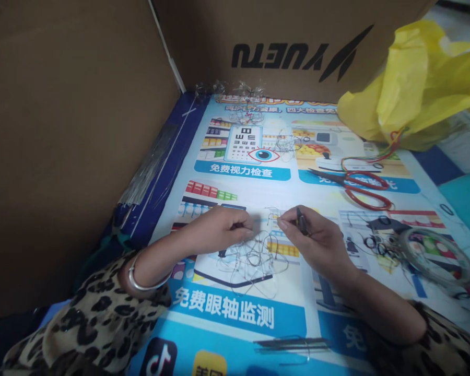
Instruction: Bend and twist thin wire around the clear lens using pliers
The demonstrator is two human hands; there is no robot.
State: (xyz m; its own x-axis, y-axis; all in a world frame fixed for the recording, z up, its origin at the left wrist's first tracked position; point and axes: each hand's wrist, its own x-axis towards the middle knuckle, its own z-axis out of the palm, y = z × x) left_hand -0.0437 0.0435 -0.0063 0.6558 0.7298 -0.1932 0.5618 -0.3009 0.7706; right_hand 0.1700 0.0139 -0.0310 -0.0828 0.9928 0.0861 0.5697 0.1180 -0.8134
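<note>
My left hand [229, 227] is closed in a pinch just above a tangled bundle of thin wire [254, 258]; what its fingers hold, if anything, is too fine to make out. Across a small gap, my right hand [321, 237] has its fingers wrapped around a small dark tool [302, 222], whose end sticks up between them. The right thumb and fingertip meet beside faint thin wire, too blurred to tell whether they grip it. Both hands are over a printed poster sheet [219, 334].
Red-handled scissors [366, 183] lie beyond my right hand, near a yellow plastic bag [411, 89]. At right is a clear round spool [436, 256]. Thin metal rods [292, 344] lie in front and straight wires [149, 167] at left. Cardboard walls [74, 130] enclose the left and back.
</note>
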